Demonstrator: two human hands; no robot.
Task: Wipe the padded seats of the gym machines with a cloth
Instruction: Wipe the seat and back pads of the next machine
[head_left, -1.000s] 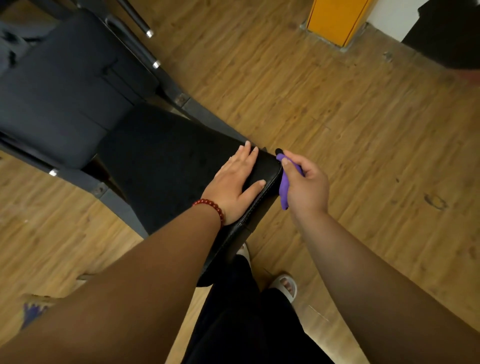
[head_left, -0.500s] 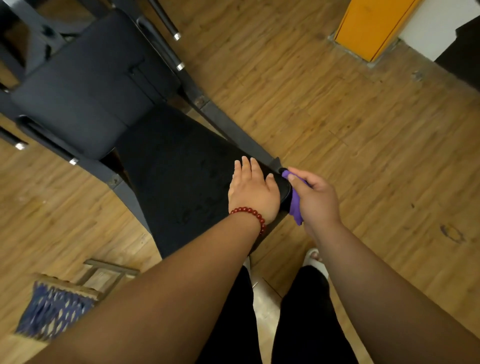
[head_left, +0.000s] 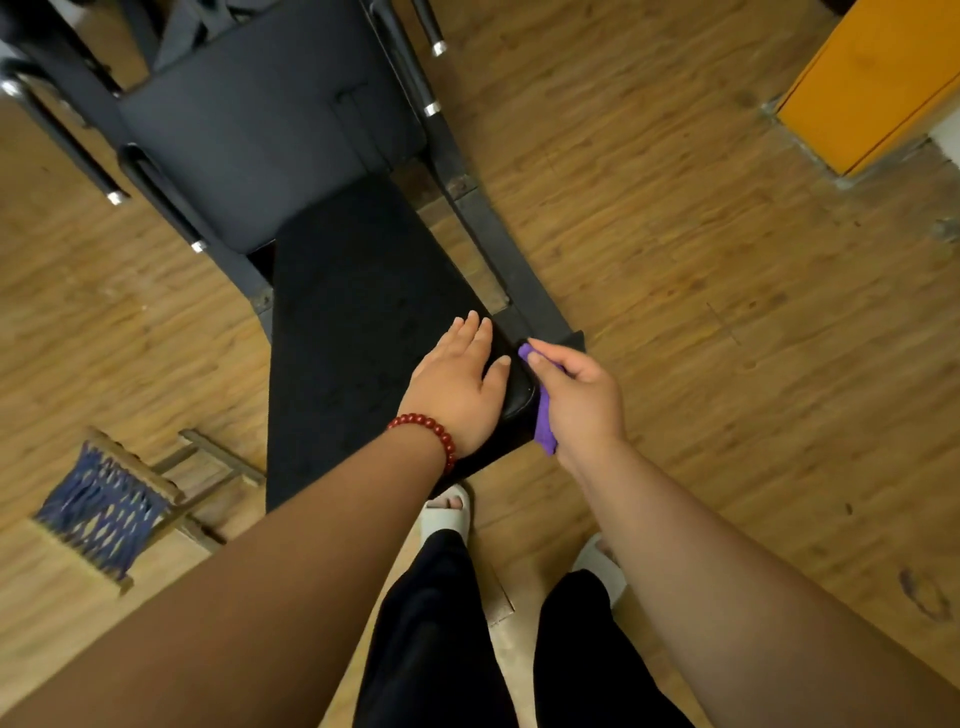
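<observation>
Stage: judged from how things lie, the wipe is at the near right corner and right edge of one seat. The dark top shows no clear wet or dry line, so how much is done cannot be told. Other machines are out of view and presumably remain.
Sandals (head_left: 448, 512): pale, open-toed, nearest on the floor (head_left: 701, 312), below dark trousers.
Stool (head_left: 111, 506): near left, with a light wooden frame and a blue woven seat, low and square.
Left hand (head_left: 457, 387): lies palm down on the seat's near right corner, fingers (head_left: 475, 330) straight and together, gripping nothing. A red beaded bracelet (head_left: 428, 431) sits at the wrist.
Right hand (head_left: 584, 402): just right of that corner, its fingers curled around the cloth.
Cloth (head_left: 545, 431): purple, soft and bunched, pressed to the seat's right side edge, with a tip showing above the hand and a fold below it.
Padded seat (head_left: 353, 353): black, long and tapering towards the far end. The top is matte, and the rounded corner shines like vinyl.
Frame (head_left: 511, 260): dark flat metal bars alongside the seat, bolted to the floor.
Back pad (head_left: 260, 150): farther, grey-black, broad and smooth.
Handles (head_left: 434, 78): dark bars with chrome ends.
Floor: worn wood-look planks.
Cabinet (head_left: 872, 78): far right, yellow and boxy.
</observation>
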